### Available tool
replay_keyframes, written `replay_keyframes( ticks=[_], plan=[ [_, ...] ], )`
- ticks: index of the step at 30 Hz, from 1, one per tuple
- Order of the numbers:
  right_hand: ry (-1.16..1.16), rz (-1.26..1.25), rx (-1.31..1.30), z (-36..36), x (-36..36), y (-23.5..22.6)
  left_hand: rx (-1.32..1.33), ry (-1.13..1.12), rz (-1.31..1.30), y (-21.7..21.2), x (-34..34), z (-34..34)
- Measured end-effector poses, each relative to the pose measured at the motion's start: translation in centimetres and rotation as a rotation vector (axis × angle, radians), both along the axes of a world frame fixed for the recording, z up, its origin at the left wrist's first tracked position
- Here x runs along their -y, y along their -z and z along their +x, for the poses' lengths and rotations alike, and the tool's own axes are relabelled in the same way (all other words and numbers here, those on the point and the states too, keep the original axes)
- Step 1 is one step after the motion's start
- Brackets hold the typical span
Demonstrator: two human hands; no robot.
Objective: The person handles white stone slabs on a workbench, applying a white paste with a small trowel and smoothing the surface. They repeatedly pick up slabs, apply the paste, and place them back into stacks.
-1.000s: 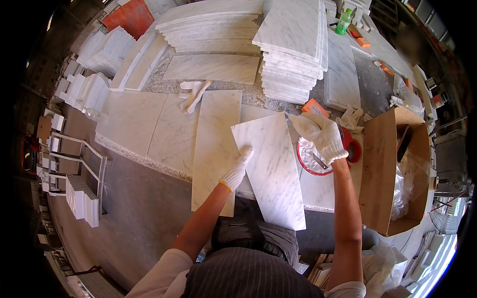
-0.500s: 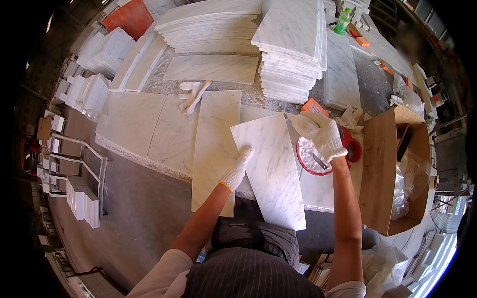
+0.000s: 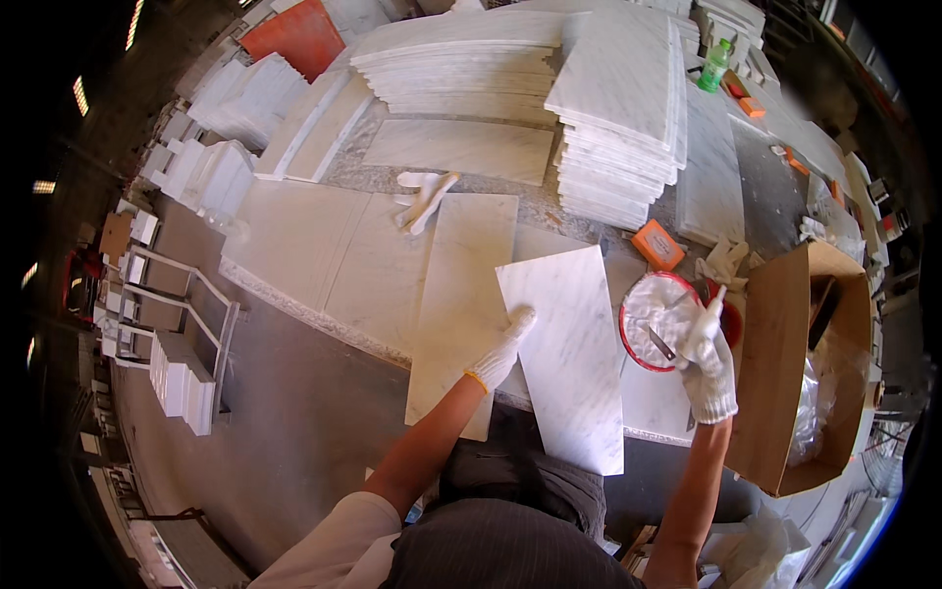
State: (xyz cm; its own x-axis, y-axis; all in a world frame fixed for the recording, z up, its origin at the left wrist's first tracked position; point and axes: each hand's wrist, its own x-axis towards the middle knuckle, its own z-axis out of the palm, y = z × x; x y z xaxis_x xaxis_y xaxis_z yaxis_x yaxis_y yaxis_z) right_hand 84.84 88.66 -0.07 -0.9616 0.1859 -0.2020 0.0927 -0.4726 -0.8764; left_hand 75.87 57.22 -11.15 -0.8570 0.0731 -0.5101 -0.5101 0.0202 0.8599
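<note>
Slab (image 3: 571, 368) just right of frame centre, the left hand (image 3: 502, 353) nearer, gripping its left edge.
Long axis steep, top leaning left; right hand (image 3: 710, 378), farther right, clutches what looks like a white bottle (image 3: 713, 309).

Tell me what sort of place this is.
Likely a stone workshop, perhaps for marble: it has tall stacks of white slabs, a faintly veined loose slab in front of the person, and a red-rimmed tub holding some white, paste-like stuff.
</note>
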Motion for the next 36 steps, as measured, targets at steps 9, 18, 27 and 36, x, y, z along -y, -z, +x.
replay_keyframes(
  ticks=[9,18,27,36],
  plan=[
    [0.533,0.977,0.391,11.3,-6.3,10.6,-0.093,0.04,0.075,4.8,2.0,-0.3],
    [0.754,1.028,0.425,11.8,-4.1,12.0,-0.063,0.128,-0.06,-4.0,-0.7,0.5],
    [0.775,0.981,0.269,15.6,-3.6,14.7,-0.108,0.269,-0.011,-2.4,-0.1,3.4],
    [0.28,1.079,0.21,11.0,8.2,7.0,-0.04,0.152,0.073,-0.9,-0.5,4.6]
  ],
)
